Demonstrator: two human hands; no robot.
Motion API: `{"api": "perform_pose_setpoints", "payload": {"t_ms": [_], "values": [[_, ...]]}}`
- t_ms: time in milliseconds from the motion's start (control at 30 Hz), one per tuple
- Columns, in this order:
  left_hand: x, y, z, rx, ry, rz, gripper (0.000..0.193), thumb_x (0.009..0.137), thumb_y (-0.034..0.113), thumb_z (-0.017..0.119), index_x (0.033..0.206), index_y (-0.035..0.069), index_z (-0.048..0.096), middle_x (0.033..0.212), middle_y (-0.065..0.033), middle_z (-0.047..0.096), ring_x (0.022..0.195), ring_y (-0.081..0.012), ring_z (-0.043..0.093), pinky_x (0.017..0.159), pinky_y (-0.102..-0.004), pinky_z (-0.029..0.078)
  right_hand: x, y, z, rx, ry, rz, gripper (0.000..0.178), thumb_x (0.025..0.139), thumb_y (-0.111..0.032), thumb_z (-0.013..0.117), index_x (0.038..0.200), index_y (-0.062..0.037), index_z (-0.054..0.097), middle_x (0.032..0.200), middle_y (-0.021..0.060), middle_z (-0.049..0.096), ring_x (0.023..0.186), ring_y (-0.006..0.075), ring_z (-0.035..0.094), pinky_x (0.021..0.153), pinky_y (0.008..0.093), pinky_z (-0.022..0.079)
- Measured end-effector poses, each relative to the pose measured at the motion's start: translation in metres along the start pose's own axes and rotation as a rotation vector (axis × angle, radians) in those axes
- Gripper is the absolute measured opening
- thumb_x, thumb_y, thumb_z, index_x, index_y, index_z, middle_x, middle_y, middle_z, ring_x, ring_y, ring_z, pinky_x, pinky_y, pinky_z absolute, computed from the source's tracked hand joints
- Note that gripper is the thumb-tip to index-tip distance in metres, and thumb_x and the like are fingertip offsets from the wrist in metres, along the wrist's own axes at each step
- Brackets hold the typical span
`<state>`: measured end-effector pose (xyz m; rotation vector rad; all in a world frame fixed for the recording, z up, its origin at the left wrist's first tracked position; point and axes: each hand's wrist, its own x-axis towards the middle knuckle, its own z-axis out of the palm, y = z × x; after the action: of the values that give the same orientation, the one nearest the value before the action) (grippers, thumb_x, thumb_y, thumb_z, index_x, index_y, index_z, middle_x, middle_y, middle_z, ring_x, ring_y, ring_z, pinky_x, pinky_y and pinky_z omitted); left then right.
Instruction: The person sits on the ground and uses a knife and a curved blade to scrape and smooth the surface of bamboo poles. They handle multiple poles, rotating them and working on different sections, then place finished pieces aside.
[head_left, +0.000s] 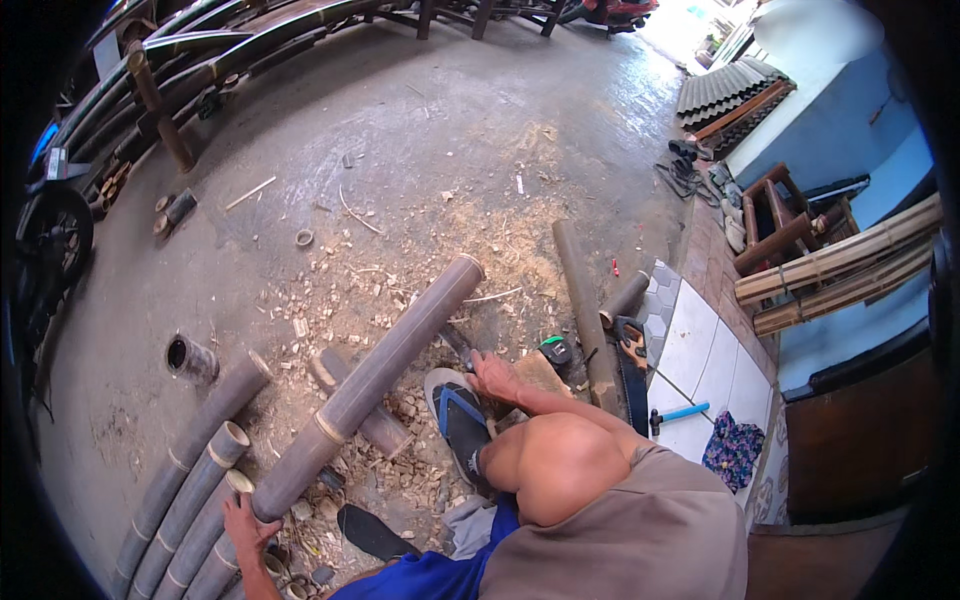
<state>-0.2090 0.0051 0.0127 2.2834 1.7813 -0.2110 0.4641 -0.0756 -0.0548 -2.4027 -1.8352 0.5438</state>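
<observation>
A long grey-brown bamboo pole lies slanted across the concrete floor, its far end raised on a short bamboo piece. My left hand grips the pole's near end at the lower left. My right hand reaches down beside the pole's middle, fingers closed around a dark tool handle whose head is hidden under the pole. My foot in a dark sandal with a blue strap rests just below that hand. Wood chips litter the floor around the pole.
Several cut bamboo poles lie side by side at the lower left. A thinner pole, a hand saw, a tape measure and a blue-handled hammer lie to the right by white tiles. Bamboo furniture frames stand at the back.
</observation>
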Motion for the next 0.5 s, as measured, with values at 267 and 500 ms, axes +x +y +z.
{"api": "perform_pose_setpoints", "payload": {"t_ms": [267, 500], "values": [[0.038, 0.06, 0.018, 0.0, 0.157, 0.143, 0.097, 0.052, 0.044, 0.096, 0.137, 0.009, 0.062, 0.144, -0.0306, 0.055, 0.131, -0.0479, 0.056, 0.107, -0.0522, 0.05, 0.019, 0.013, 0.018, 0.284, -0.023, 0.202, 0.054, 0.084, -0.033, 0.076, 0.123, 0.0017, 0.063, 0.116, 0.0308, 0.069, 0.111, 0.048, 0.066, 0.093, 0.0546, 0.055], [0.074, 0.193, -0.023, -0.025, 0.13, 0.09, 0.088, 0.059, 0.053, 0.093, 0.132, 0.012, 0.064, 0.123, -0.0195, 0.06, 0.116, -0.0401, 0.06, 0.092, -0.0544, 0.053, -0.016, 0.006, -0.059, 0.386, -0.086, 0.333, 0.047, 0.088, -0.034, 0.074, 0.115, 0.0022, 0.065, 0.102, 0.0253, 0.072, 0.092, 0.0378, 0.072, 0.082, 0.0488, 0.056]]}}
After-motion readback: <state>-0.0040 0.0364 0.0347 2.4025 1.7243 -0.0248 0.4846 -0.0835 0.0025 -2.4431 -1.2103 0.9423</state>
